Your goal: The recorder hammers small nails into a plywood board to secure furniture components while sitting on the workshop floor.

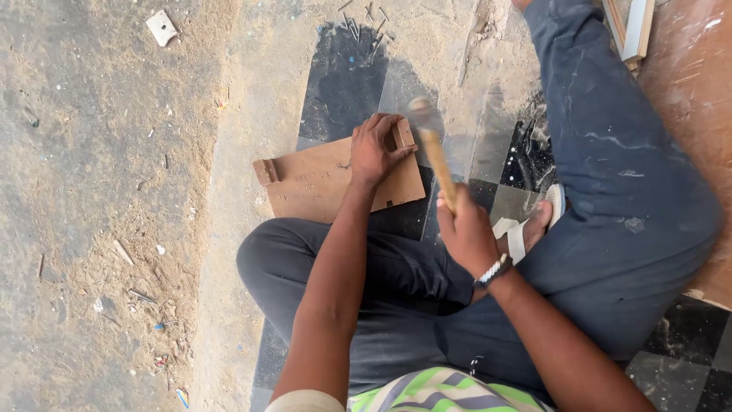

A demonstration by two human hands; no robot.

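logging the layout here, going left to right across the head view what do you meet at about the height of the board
small wooden block on the board's left end → brown board → left hand pressing on the board → hammer raised in the right hand → white sandal → blue trouser leg
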